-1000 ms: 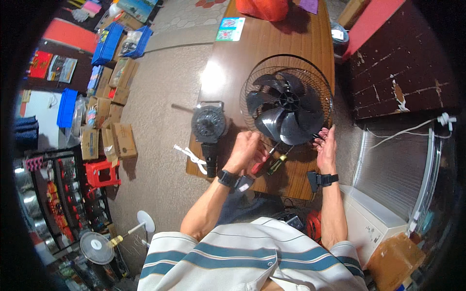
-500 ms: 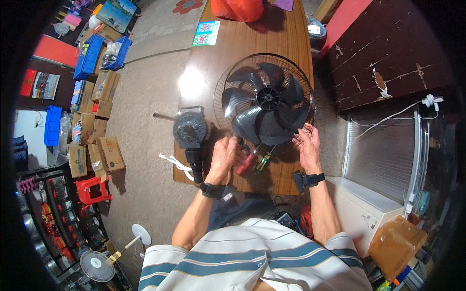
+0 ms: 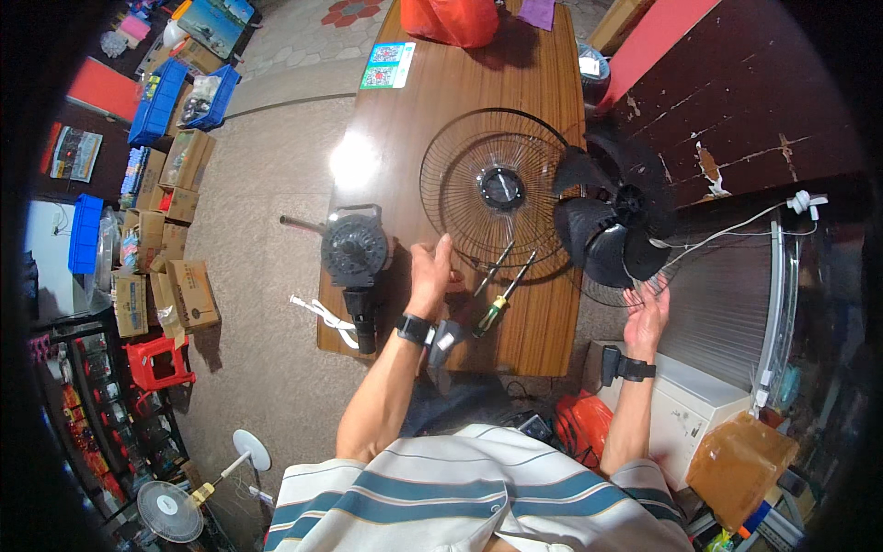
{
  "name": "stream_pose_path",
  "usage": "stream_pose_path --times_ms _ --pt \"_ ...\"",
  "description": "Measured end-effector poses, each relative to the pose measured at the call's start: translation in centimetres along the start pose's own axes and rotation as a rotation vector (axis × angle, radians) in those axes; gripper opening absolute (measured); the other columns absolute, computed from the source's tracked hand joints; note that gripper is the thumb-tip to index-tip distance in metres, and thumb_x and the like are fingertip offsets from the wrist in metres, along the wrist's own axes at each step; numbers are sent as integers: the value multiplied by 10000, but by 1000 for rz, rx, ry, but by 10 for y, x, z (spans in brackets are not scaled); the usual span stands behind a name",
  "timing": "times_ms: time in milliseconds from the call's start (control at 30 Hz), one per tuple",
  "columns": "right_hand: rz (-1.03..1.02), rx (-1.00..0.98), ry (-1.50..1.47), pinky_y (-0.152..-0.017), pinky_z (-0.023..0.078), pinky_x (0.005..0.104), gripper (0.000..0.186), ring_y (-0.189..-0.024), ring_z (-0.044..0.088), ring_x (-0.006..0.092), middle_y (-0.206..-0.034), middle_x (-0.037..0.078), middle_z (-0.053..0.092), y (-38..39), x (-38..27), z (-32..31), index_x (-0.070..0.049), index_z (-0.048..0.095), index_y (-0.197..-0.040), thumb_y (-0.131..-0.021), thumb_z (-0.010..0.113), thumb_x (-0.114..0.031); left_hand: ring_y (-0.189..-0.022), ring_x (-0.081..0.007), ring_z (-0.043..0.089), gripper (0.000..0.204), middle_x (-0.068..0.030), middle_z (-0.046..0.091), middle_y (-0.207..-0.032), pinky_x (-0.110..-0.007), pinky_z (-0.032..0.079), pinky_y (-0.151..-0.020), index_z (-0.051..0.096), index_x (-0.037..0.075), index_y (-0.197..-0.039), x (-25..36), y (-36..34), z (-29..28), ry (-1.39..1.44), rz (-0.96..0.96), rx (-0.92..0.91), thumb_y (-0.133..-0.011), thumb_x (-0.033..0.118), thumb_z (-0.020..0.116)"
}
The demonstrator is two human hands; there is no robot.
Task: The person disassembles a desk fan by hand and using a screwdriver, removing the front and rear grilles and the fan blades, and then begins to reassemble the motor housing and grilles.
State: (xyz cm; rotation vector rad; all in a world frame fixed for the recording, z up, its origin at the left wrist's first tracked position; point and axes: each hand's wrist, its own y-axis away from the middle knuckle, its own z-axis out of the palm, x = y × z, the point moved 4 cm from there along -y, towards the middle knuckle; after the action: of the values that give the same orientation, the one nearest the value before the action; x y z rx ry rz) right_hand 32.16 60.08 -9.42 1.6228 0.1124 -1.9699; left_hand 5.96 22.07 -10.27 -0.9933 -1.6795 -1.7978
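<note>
My right hand (image 3: 648, 308) grips a wire fan guard (image 3: 616, 296) from below at its rim, with black fan blades (image 3: 598, 253) on it, tilted beyond the table's right edge. A second round guard (image 3: 460, 193) lies on the table. My left hand (image 3: 430, 274) is beside that guard, fingers apart, nothing clearly in them. A green-handled screwdriver (image 3: 487, 316) and another screwdriver's shaft (image 3: 497, 267) lie near it; that handle is hidden. Left of my left hand lie a dark motor housing (image 3: 352, 244) with a stand neck and a coiled white cord (image 3: 331, 317).
The wooden table (image 3: 460, 74) carries a red bag (image 3: 448, 18), purple cloth and printed card at the far end. Boxes and blue bins (image 3: 161, 99) line the left floor, with a red stool (image 3: 156, 363). A dark panel, hanging cord and white cabinet (image 3: 699, 405) border the right.
My right hand has lifted the blades with a guard rightward, exposing the other guard and screwdriver shafts. My left hand has loosened and shifted slightly upward.
</note>
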Motion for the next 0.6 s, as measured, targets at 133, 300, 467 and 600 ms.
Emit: stream_pose_path --times_ms 133,300,467,600 --pt "10 111 -56 -827 644 381 490 -916 707 251 -1221 124 648 -3 0 -26 -117 496 -1435 -1002 693 -4 -731 -299 769 459 -165 648 -1013 -412 678 -609 478 -67 -1269 -22 -37 2 181 -146 -182 -1103 327 647" --pt "-4 110 -122 -800 632 383 474 -914 710 260 -1176 132 673 -13 4 -37 -109 502 -1416 -997 671 34 -717 -313 775 262 -198 690 -988 -411 682 -615 503 -90 -1166 -17 -55 11 141 -128 -256 -1062 136 587" --pt "-31 140 -164 -802 624 385 455 -918 698 252 -1175 125 682 -24 2 -44 -109 514 -1395 -995 664 48 -660 -274 756 288 -215 740 -988 -383 669 -602 528 -103 -1224 9 -28 4 24 93 -165 -1088 150 528" --pt "-50 177 -207 -841 620 398 463 -955 684 248 -1201 122 677 -35 -1 -40 -119 520 -1392 -988 663 54 -684 -209 730 368 -173 744 -1053 -334 640 -629 508 -79 -1377 44 19 -7 133 209 -166 -1124 188 520"
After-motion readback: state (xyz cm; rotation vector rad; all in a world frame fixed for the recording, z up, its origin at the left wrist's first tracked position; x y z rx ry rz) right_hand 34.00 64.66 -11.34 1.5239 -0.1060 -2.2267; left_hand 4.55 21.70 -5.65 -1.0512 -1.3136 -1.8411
